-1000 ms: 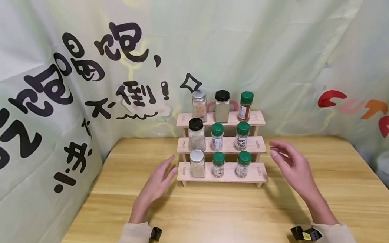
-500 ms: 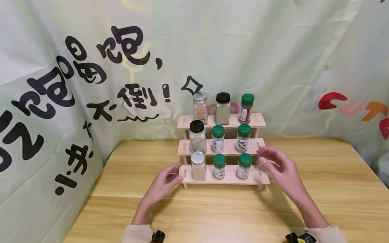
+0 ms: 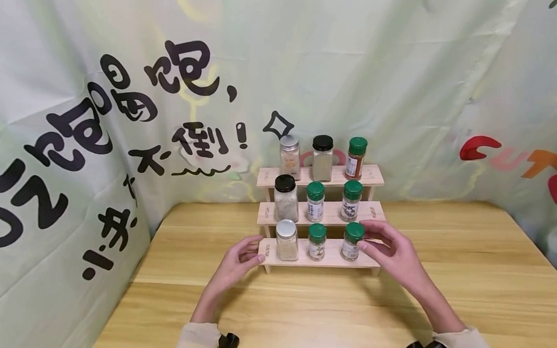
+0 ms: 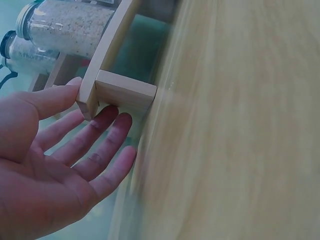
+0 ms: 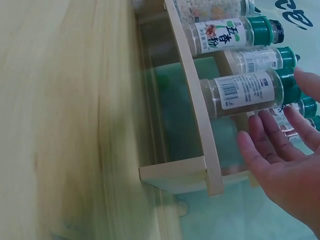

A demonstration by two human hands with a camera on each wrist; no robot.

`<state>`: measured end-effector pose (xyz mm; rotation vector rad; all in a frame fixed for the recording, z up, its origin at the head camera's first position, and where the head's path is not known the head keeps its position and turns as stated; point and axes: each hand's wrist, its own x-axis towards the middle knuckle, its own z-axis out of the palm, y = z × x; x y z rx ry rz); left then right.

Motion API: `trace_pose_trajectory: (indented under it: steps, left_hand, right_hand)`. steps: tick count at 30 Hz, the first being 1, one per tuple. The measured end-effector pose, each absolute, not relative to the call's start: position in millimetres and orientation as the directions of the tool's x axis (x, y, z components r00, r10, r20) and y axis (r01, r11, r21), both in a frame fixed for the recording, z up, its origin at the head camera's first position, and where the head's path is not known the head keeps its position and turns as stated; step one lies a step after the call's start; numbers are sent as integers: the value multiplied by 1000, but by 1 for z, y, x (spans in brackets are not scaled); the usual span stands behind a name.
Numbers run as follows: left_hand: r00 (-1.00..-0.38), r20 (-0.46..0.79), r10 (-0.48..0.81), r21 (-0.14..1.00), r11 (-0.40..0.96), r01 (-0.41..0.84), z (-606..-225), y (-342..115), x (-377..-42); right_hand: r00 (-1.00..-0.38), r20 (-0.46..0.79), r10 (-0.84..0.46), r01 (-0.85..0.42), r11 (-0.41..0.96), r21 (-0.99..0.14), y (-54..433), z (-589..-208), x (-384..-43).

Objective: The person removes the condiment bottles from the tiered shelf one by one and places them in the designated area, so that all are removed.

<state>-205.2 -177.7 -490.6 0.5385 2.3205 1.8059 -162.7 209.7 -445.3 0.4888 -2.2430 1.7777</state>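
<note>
Right hand [image 5: 290, 172] right at a green-capped jar [image 5: 245, 92], thumb and fingers about the cap, contact unclear from here; jar on wooden rack [image 5: 175, 172], jar labelled 五香粉 [image 5: 217, 36] beside it, others behind, wood-grain worktop [image 5: 65, 125] in front

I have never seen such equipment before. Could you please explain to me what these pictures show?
There is no machine here: a person works with two bare hands. The wide view comes from a camera on the head, looking forward and down; the two close views come from cameras on the wrists.

On the wooden table stands a three-step wooden rack with nine jars. The left hand holds the rack's lower left end. The right hand has thumb and fingers about the front right jar; whether they grip it, I cannot tell.
</note>
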Motion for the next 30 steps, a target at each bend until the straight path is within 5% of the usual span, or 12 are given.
trace_pose_trajectory:
  steps: [30]
  left_hand:
    - [-958,22,286,996,81,47,-500,-177,-205]
  right_hand:
    - [-934,356,-31,-353,240,-904,199,-444,-158]
